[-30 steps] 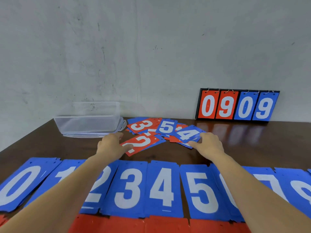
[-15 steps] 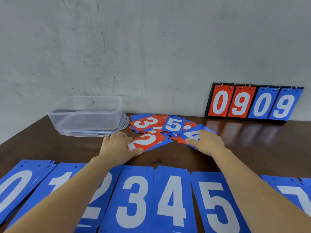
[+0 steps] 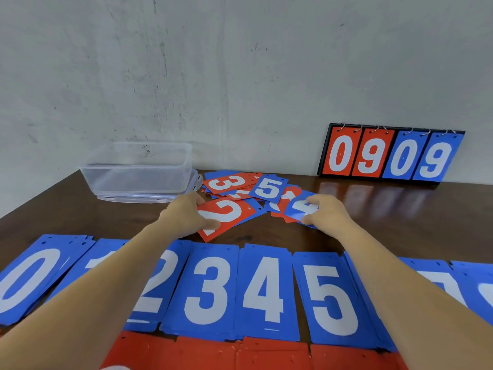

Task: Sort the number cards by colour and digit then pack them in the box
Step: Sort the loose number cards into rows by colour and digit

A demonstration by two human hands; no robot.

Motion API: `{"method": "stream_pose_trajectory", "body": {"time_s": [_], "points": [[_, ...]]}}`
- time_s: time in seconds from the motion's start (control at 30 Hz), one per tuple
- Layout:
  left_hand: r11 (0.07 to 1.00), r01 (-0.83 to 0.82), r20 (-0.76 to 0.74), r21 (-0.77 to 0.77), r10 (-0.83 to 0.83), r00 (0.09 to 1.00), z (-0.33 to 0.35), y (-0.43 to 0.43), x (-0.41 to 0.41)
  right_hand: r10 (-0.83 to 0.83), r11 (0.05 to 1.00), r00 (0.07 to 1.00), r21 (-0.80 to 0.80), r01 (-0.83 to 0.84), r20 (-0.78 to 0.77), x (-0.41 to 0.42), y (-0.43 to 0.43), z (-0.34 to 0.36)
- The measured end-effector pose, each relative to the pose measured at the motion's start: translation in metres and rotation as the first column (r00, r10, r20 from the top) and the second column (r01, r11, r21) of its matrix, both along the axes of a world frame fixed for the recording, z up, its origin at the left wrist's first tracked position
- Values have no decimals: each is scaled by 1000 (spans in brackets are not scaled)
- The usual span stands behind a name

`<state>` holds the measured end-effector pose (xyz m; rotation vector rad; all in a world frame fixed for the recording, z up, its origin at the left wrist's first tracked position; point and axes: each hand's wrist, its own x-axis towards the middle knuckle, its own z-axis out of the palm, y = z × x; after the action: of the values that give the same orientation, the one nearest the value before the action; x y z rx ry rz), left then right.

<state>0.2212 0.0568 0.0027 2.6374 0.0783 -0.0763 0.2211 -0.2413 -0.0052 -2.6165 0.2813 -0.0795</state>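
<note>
Spanning the view from side to side, a dark wooden table stands against a pale wall. Along its near side lies a row of big blue cards, edge to edge and reading 0 to 5, with more blue cards running off to the right. A row of red cards lies nearer still, partly tucked under them, and its digits are out of view. At the far right a scoreboard leans on the wall, showing a red 0 and 9 and a blue 0 and 9. At the far left a clear plastic box sits upright on its lid, with nothing visible inside. Just right of the box lies a loose pile of smaller mixed cards, with a red 3 and a blue 5 on top. The left hand grips the red 2 card at the pile's near edge, thumb on its face and fingers curled over its far side. The right hand pinches the blue 4 card at the pile's right side, with the card's near edge raised off the table.
</note>
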Motion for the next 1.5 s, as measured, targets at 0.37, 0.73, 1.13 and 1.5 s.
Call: {"method": "stream_pose_trajectory", "body": {"time_s": [0.37, 0.73, 1.13, 1.5], "points": [[924, -147, -69, -353, 131, 989, 22, -1, -11, -264, 863, 959, 470, 186, 104, -13, -16, 11], [845, -124, -101, -521, 84, 991, 50, -5, -36, -429, 740, 884, 634, 224, 187, -43, -21, 42], [774, -123, -82, -622, 92, 992, 53, 7, -80, -304, 815, 910, 572, 96, 280, -78, -13, 62], [733, -164, -63, -660, 163, 985, 47, 56, -134, -255, 743, 946, 666, 59, 200, -108, 25, 61]]}}
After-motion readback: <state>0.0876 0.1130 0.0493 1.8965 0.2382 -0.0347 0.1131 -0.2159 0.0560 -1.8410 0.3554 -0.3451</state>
